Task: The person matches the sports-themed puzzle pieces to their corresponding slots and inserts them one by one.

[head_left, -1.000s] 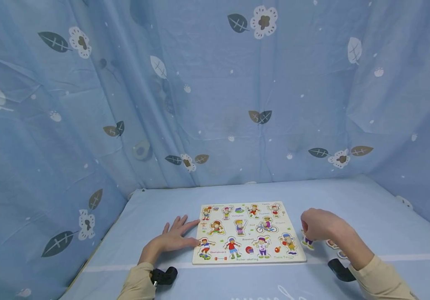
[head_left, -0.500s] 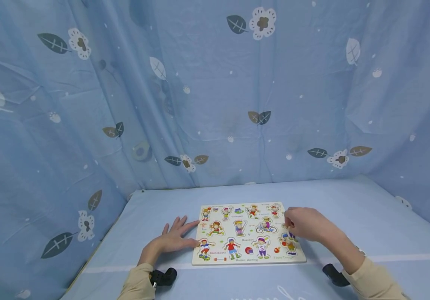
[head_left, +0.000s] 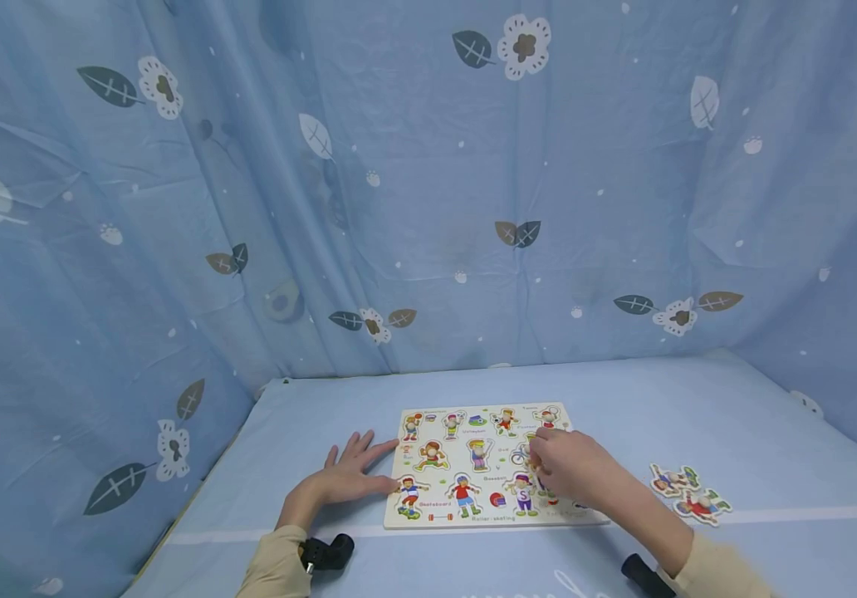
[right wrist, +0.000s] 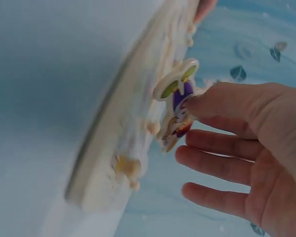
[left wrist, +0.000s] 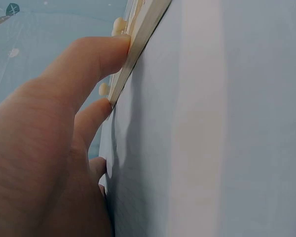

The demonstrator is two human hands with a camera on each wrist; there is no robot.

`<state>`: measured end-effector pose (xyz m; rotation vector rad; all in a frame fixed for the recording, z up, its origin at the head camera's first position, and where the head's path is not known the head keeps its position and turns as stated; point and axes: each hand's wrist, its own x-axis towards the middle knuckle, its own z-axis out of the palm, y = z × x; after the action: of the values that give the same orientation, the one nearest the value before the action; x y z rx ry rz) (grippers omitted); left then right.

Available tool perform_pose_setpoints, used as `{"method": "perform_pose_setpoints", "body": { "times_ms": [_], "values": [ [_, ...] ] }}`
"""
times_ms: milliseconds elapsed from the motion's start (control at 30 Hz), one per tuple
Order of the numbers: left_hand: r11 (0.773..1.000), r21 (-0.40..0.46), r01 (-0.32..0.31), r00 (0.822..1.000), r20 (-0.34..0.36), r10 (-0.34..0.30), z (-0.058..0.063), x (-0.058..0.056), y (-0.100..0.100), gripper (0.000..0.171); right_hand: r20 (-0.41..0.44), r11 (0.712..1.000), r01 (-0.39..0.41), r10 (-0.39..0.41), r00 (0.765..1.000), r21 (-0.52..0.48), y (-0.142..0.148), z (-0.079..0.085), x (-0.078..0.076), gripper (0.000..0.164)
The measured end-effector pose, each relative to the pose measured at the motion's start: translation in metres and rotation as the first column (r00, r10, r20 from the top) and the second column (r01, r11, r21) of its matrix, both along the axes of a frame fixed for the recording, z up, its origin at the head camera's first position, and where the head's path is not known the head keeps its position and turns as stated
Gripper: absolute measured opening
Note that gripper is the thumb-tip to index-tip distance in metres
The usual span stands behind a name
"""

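Note:
A pale wooden peg puzzle board (head_left: 436, 524) with printed sports figures lies on the blue cloth. My left hand (head_left: 346, 480) rests at its left side with fingers spread; in the left wrist view the thumb (left wrist: 101, 57) and index finger touch the board's edge. Over the right part of the board, my right hand (head_left: 574, 465) pinches a puzzle piece (right wrist: 181, 94), a figure with purple clothes and green shoes. The right wrist view shows this piece tilted, held above the board face, with the other fingers loosely extended. In the head view the hand hides it.
Several loose puzzle pieces (head_left: 701, 504) lie overlapping on the cloth to the right of the board. Small pale knobs (right wrist: 133, 168) stick up from the board face. A blue patterned curtain (head_left: 428, 183) hangs behind the table and along its sides.
My right hand has moved left from beside the board to over its right part, carrying the puzzle piece. The loose pieces at the right are now uncovered. My left hand has stayed put.

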<state>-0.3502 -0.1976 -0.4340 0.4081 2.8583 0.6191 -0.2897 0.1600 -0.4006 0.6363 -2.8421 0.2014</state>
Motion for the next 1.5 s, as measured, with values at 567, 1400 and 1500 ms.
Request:
{"method": "perform_pose_setpoints", "body": {
  "times_ms": [567, 1400, 1500],
  "values": [
    [1.000, -0.008, 0.005, 1.000, -0.004, -0.005, -0.002, -0.003, 0.003, 0.081, 0.204, 0.994, -0.069, 0.084, 0.975, -0.079, -0.008, -0.010, 0.011, 0.021],
    [1.000, -0.007, -0.001, 1.000, -0.004, 0.001, 0.000, -0.003, 0.000, 0.082, 0.197, 0.985, -0.142, 0.158, 0.968, -0.097, -0.005, -0.007, 0.005, 0.029],
    [1.000, 0.005, -0.002, 1.000, 0.005, 0.002, -0.001, -0.001, -0.001, 0.082, 0.213, 0.986, -0.135, 0.153, 0.965, -0.097, -0.006, -0.008, 0.005, 0.029]
  ]
}}
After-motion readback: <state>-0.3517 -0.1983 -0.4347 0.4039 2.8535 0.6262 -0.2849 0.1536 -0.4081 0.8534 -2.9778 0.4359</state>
